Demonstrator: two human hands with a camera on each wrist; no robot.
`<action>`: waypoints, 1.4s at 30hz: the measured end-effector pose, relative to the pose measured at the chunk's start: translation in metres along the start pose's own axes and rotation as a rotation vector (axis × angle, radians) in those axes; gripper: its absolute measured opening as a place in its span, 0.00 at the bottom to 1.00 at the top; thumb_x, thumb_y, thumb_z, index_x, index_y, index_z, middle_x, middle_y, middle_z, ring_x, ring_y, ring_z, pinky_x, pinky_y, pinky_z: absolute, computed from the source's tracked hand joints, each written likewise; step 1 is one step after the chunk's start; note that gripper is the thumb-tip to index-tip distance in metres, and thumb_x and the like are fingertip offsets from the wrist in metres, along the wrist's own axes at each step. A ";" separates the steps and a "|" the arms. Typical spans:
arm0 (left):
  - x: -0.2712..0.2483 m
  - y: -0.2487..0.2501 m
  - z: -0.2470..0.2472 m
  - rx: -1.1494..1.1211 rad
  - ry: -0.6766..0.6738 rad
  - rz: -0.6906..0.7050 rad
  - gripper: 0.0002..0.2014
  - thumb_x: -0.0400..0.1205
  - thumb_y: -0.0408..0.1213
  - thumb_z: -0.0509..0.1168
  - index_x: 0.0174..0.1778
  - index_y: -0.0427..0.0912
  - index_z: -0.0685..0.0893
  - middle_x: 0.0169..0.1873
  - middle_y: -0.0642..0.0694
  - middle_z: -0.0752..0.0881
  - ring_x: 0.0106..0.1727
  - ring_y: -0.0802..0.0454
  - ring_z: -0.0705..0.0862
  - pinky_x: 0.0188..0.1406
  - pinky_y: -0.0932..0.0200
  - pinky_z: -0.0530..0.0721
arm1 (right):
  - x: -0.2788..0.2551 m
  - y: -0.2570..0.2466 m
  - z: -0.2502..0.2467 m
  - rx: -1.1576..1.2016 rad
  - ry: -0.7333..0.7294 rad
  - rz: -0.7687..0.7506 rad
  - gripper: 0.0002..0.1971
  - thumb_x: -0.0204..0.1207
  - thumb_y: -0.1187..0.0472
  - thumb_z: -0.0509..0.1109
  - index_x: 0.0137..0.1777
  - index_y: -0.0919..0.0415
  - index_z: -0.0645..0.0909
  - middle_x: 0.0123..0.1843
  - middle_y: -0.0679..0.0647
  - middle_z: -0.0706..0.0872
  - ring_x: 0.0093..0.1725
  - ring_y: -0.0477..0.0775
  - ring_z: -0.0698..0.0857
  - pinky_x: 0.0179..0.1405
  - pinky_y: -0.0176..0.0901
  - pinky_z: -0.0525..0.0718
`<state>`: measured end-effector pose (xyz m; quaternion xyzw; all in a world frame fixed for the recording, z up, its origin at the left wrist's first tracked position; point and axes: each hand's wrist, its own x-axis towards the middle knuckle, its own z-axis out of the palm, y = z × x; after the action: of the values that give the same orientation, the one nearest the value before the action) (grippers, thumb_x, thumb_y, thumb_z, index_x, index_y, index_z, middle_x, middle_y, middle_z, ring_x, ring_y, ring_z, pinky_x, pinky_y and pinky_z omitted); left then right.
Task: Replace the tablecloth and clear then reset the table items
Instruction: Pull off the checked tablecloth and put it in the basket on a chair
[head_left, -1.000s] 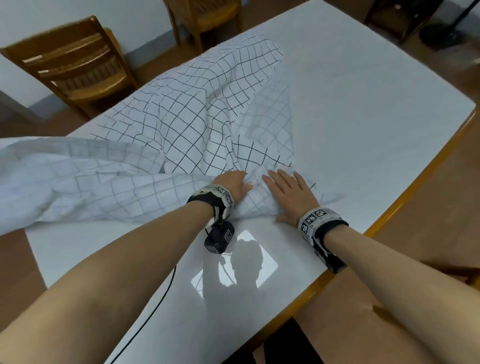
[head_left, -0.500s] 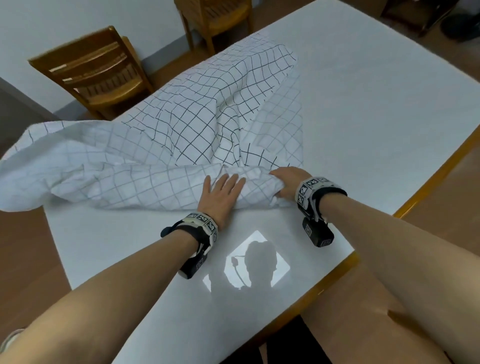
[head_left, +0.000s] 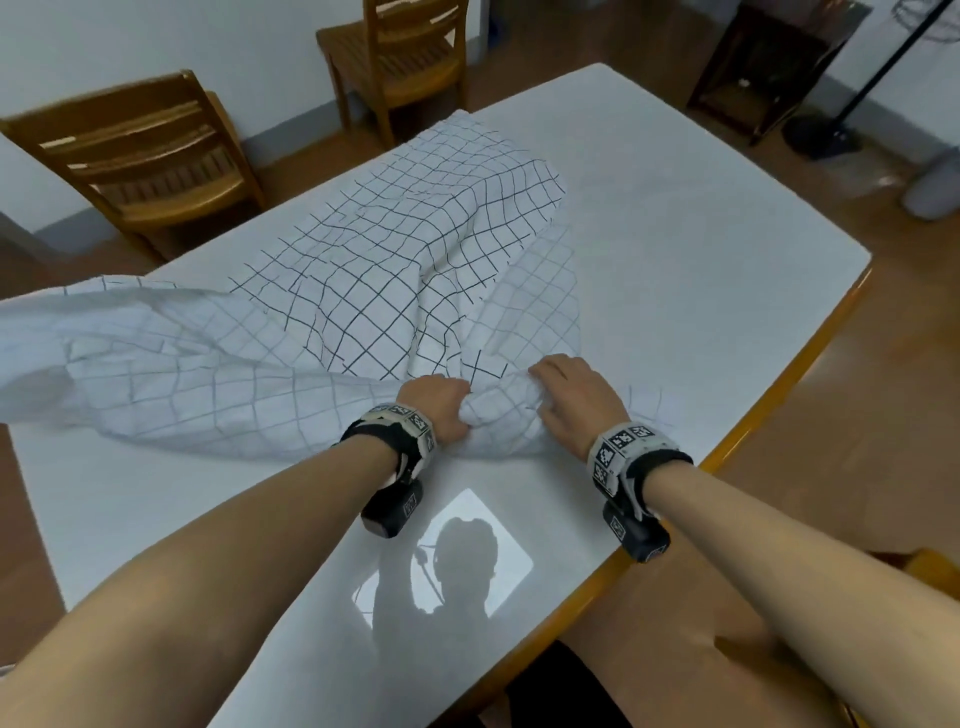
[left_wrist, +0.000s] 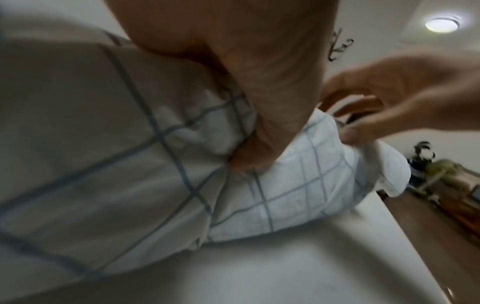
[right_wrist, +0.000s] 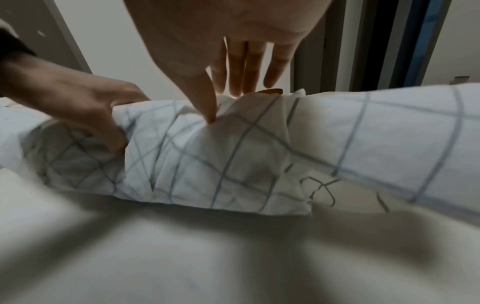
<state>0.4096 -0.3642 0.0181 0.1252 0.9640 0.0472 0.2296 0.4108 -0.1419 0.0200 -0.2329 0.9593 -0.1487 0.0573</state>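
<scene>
A white tablecloth with a dark grid (head_left: 405, 270) lies crumpled across the white table (head_left: 701, 260), one end hanging off the left side. My left hand (head_left: 436, 410) grips a bunched fold of it near the table's front edge. My right hand (head_left: 576, 400) sits just to the right on the same bunch. In the right wrist view, the right hand's thumb (right_wrist: 207, 102) presses into the front of the fold (right_wrist: 233, 164) and its fingers reach behind it, pinching the ridge. The left wrist view shows my left hand (left_wrist: 246, 82) buried in cloth (left_wrist: 103, 164).
Two wooden chairs (head_left: 150, 156) (head_left: 405, 52) stand beyond the table's far side. A dark cabinet (head_left: 769, 62) and a floor stand's base (head_left: 821, 137) are at the back right. The table's orange rim (head_left: 779, 395) runs along the right.
My left hand, flat on the cloth half a second ago, now clenches a bunch of it. The right hand has shifted slightly right along the fold, and more cloth is gathered between the hands.
</scene>
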 end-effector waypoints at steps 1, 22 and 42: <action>0.001 0.002 -0.004 -0.049 -0.020 -0.027 0.12 0.76 0.46 0.63 0.53 0.47 0.80 0.48 0.46 0.86 0.47 0.45 0.81 0.42 0.56 0.74 | -0.003 0.000 0.002 0.026 -0.007 -0.021 0.30 0.69 0.57 0.73 0.73 0.59 0.74 0.69 0.55 0.78 0.65 0.61 0.77 0.62 0.51 0.78; -0.029 -0.024 0.035 0.231 0.094 -0.117 0.46 0.78 0.24 0.61 0.86 0.48 0.40 0.85 0.46 0.37 0.86 0.47 0.38 0.81 0.37 0.37 | 0.087 0.027 0.023 -0.054 -0.430 0.022 0.58 0.58 0.31 0.76 0.84 0.54 0.55 0.82 0.53 0.66 0.81 0.56 0.64 0.82 0.57 0.56; 0.041 -0.045 0.003 -0.013 -0.070 -0.118 0.22 0.75 0.43 0.69 0.65 0.43 0.77 0.58 0.41 0.84 0.61 0.41 0.81 0.50 0.53 0.80 | 0.056 -0.015 0.053 -0.428 -0.125 -0.195 0.53 0.55 0.65 0.82 0.82 0.69 0.61 0.77 0.64 0.71 0.77 0.65 0.70 0.80 0.64 0.60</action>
<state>0.3655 -0.3963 -0.0092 0.0681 0.9608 0.0356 0.2664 0.3772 -0.1941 -0.0283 -0.3402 0.9365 0.0681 0.0513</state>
